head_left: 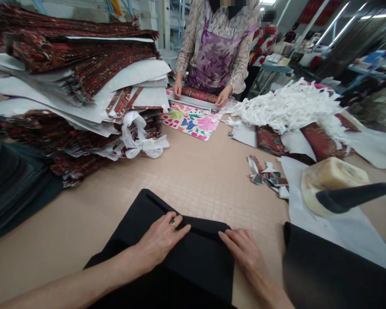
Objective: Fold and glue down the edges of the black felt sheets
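A piece of black fabric (199,262) lies on the table in front of me, with a narrow strip folded over along its far edge. My left hand (161,236), a ring on one finger, has its fingers curled on the middle of that fold, its thumb pointing right. At the fold's right end, my right hand (244,249) grips the fabric's edge near the corner between thumb and fingers. The near part of the fabric runs out of view at the bottom.
Tall stacks of red patterned fabric (116,60) stand left, near dark fabric (16,184). Across the table (196,180), a co-worker's hands (224,96) hold patterned cloth. Right are white strips (286,107), scraps (268,176), a cream block-like object (331,180) with a dark handle, and black material (337,266).
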`<action>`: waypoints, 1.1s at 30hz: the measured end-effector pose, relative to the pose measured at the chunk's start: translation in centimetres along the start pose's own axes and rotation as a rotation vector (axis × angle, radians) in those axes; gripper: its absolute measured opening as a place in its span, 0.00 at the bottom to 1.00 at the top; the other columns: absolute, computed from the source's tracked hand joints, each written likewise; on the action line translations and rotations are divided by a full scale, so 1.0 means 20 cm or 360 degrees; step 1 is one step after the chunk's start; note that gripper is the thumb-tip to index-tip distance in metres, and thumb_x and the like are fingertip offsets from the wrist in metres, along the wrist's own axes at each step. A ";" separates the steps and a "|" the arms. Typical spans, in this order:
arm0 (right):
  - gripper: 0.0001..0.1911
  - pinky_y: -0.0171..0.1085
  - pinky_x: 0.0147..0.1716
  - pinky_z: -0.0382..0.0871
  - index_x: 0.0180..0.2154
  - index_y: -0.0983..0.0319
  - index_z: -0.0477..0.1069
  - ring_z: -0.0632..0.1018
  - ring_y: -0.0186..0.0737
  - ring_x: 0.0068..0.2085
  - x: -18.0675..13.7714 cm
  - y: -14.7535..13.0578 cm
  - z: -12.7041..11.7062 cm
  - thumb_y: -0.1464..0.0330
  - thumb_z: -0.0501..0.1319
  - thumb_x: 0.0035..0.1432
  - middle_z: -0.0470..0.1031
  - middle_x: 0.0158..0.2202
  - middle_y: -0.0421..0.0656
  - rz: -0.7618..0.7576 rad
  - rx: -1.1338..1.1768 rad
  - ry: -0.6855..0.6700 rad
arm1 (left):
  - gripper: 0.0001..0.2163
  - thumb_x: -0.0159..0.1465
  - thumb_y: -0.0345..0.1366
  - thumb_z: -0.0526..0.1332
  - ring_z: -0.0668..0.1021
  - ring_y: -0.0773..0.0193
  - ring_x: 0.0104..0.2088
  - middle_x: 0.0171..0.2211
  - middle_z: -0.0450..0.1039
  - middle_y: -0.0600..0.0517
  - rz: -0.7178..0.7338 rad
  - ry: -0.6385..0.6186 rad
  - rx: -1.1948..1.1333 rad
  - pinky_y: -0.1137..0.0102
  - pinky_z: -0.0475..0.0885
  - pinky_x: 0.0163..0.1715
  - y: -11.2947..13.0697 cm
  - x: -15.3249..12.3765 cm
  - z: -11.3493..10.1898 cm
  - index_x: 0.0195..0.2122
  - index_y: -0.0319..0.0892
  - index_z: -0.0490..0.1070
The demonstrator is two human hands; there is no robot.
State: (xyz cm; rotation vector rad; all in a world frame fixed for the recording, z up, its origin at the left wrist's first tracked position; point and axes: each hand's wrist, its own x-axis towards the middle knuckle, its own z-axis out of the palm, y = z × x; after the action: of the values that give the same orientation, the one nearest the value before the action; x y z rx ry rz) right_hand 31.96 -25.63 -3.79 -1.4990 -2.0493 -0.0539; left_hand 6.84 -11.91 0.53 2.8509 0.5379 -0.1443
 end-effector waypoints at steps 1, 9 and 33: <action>0.19 0.40 0.35 0.66 0.50 0.61 0.65 0.72 0.38 0.37 -0.02 0.01 -0.02 0.78 0.49 0.60 0.73 0.37 0.46 0.0023 0.0019 0.0006 | 0.27 0.55 0.20 0.54 0.62 0.52 0.51 0.51 0.60 0.43 -0.0003 -0.0007 0.0020 0.59 0.66 0.48 0.00 0.00 0.00 0.56 0.43 0.56; 0.15 0.38 0.33 0.69 0.44 0.62 0.68 0.73 0.37 0.37 -0.06 0.06 -0.06 0.79 0.52 0.58 0.72 0.36 0.46 0.0167 0.0036 0.0140 | 0.24 0.56 0.18 0.49 0.64 0.55 0.51 0.50 0.62 0.43 0.0025 0.0077 -0.0060 0.61 0.66 0.49 0.05 0.05 0.03 0.54 0.38 0.59; 0.19 0.44 0.37 0.68 0.51 0.63 0.65 0.72 0.43 0.43 -0.14 0.01 -0.03 0.77 0.45 0.61 0.73 0.41 0.50 0.0162 -0.0375 0.0079 | 0.27 0.59 0.24 0.52 0.62 0.48 0.55 0.55 0.60 0.38 0.0209 -0.0076 0.0097 0.57 0.63 0.50 0.30 0.26 0.08 0.60 0.34 0.49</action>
State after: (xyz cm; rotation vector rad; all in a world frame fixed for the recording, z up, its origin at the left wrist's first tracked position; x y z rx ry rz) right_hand 33.03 -28.20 -4.71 -1.7236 -1.9781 -0.2987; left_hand 13.82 -15.94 -0.40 2.9225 0.3415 -0.2079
